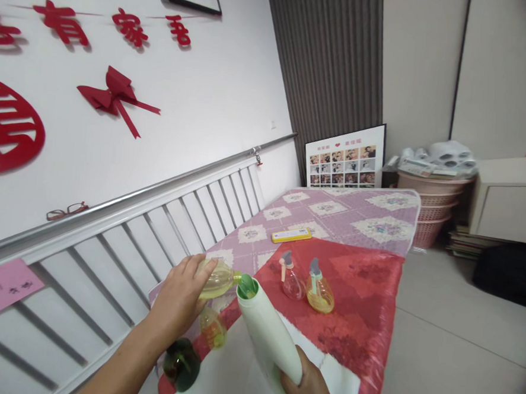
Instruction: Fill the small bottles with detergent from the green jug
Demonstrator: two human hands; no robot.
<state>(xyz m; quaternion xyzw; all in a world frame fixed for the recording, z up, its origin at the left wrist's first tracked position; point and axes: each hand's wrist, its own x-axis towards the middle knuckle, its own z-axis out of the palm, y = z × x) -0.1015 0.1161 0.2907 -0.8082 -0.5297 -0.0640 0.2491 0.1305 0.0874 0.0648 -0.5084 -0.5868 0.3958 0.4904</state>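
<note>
My left hand (186, 287) is wrapped round a clear bottle (219, 279) of pale yellow liquid. The bottle lies tipped almost level, its yellow-green neck at the mouth of a pale green bottle (264, 325). That bottle leans toward the upper left, and some green shows inside its wide mouth. My right hand (307, 384) grips its lower end. Below my left hand are a clear yellowish bottle (213, 328) and a dark green rounded bottle (182, 364). Two small spray bottles with grey tops, one pinkish (292, 282) and one yellow (320, 294), stand to the right.
A red cloth (355, 286) and a white sheet (225, 379) lie over the purple patterned cover (329, 208). Farther back is a yellow-edged flat case (291, 235). A white slatted rail (153, 238) runs along the left. Stacked pink baskets (433, 213) stand at the far right.
</note>
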